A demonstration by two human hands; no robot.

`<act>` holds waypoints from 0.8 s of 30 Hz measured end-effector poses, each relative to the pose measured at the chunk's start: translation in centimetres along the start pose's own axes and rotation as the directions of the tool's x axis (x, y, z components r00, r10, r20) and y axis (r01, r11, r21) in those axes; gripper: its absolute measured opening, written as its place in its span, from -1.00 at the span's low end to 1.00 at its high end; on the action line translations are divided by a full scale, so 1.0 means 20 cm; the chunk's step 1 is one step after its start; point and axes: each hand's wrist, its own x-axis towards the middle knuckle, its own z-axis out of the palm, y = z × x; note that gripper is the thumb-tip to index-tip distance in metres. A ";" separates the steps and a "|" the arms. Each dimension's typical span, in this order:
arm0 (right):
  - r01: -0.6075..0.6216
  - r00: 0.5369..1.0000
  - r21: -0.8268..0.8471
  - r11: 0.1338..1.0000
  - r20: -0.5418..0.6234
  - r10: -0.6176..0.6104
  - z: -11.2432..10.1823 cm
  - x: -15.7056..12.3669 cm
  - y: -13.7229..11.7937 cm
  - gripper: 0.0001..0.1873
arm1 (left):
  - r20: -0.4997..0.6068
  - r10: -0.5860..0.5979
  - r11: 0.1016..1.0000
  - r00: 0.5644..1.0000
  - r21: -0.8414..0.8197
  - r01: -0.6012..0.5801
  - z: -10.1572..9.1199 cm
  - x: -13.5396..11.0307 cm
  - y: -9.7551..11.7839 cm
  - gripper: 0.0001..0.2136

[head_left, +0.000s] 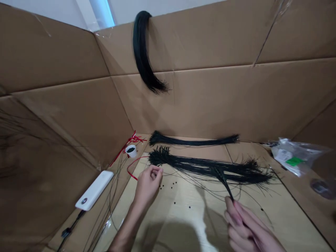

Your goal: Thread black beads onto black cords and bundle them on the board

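Note:
My left hand (149,182) is closed in a pinch just in front of the tufted left end of a bundle of dark wire strands (189,166). Whatever its fingertips hold is too small to make out. In my right hand (243,222) is a dark slender thing (225,182), gripped by its thin end. It points up and away, with its wider end in front of the strands; its exact kind is unclear. Several tiny black beads (172,185) lie scattered between my hands. Left of the bundle stands a small white cup (131,151) of dark beads.
Behind lies a second dark bundle (194,141); another (143,52) hangs over the cardboard wall (210,98). A white power bank (95,190) with a cable and red ties (130,140) are at left. A clear plastic bag (291,157) lies at right.

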 end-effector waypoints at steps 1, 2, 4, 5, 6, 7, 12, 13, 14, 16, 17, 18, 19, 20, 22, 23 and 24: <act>0.027 1.000 0.040 0.999 0.006 -0.028 0.00 0.09 -0.02 -0.54 | 0.009 -0.015 0.998 1.000 0.056 0.014 0.03 0.03 -0.02 -0.72; 0.050 0.999 0.060 0.997 0.013 -0.051 0.01 0.17 -0.03 -0.56 | 0.007 -0.031 0.995 0.999 0.099 0.030 0.05 0.05 -0.03 -0.72; 0.081 0.996 0.058 0.995 0.030 -0.083 0.01 0.32 -0.03 -0.58 | -0.019 -0.066 0.986 0.998 0.151 0.068 0.08 0.09 -0.03 -0.71; 0.093 0.995 0.059 0.994 0.028 -0.095 0.01 0.39 -0.01 -0.56 | -0.037 -0.086 0.980 0.996 0.176 0.092 0.10 0.11 -0.03 -0.71; 0.102 0.994 0.068 0.993 0.020 -0.103 0.00 0.44 0.01 -0.54 | -0.057 -0.108 0.973 0.993 0.199 0.117 0.11 0.14 -0.03 -0.71; 0.109 0.994 0.081 0.991 0.009 -0.110 -0.01 0.48 0.04 -0.53 | -0.079 -0.127 0.965 0.989 0.220 0.141 0.12 0.17 -0.02 -0.71; 0.078 0.997 0.155 0.985 0.009 -0.080 -0.11 0.52 0.17 -0.55 | -0.179 -0.163 0.929 0.970 0.302 0.212 0.17 0.37 -0.05 -0.77; 0.063 0.998 0.163 0.985 0.021 -0.068 -0.12 0.52 0.19 -0.55 | -0.190 -0.168 0.924 0.967 0.313 0.222 0.18 0.40 -0.06 -0.77; 0.054 0.998 0.168 0.984 0.033 -0.060 -0.13 0.51 0.20 -0.56 | -0.195 -0.173 0.919 0.965 0.321 0.229 0.18 0.44 -0.06 -0.77; 0.050 0.997 0.169 0.984 0.047 -0.059 -0.13 0.51 0.21 -0.56 | -0.182 -0.177 0.916 0.967 0.329 0.230 0.19 0.48 -0.08 -0.79; 0.055 0.997 0.166 0.985 0.048 -0.064 -0.13 0.51 0.21 -0.56 | -0.167 -0.175 0.919 0.970 0.326 0.222 0.19 0.49 -0.08 -0.82; 0.061 0.997 0.161 0.985 0.046 -0.069 -0.13 0.52 0.21 -0.55 | -0.152 -0.171 0.924 0.973 0.319 0.212 0.19 0.50 -0.08 -0.85; 0.068 0.996 0.156 0.985 0.039 -0.075 -0.12 0.52 0.21 -0.55 | -0.141 -0.168 0.930 0.976 0.307 0.204 0.19 0.50 -0.09 -0.87; 0.075 0.996 0.152 0.986 0.033 -0.080 -0.12 0.53 0.21 -0.54 | -0.136 -0.167 0.935 0.976 0.292 0.201 0.19 0.50 -0.09 -0.87; 0.087 0.996 0.149 0.985 0.021 -0.091 -0.11 0.53 0.21 -0.53 | -0.144 -0.174 0.942 0.974 0.264 0.207 0.19 0.49 -0.11 -0.85; 0.093 0.995 0.149 0.985 0.022 -0.097 -0.11 0.53 0.21 -0.53 | -0.153 -0.179 0.944 0.972 0.253 0.213 0.19 0.49 -0.11 -0.84; 0.098 0.994 0.147 0.984 0.026 -0.103 -0.11 0.53 0.21 -0.53 | -0.162 -0.184 0.944 0.969 0.246 0.220 0.19 0.48 -0.12 -0.82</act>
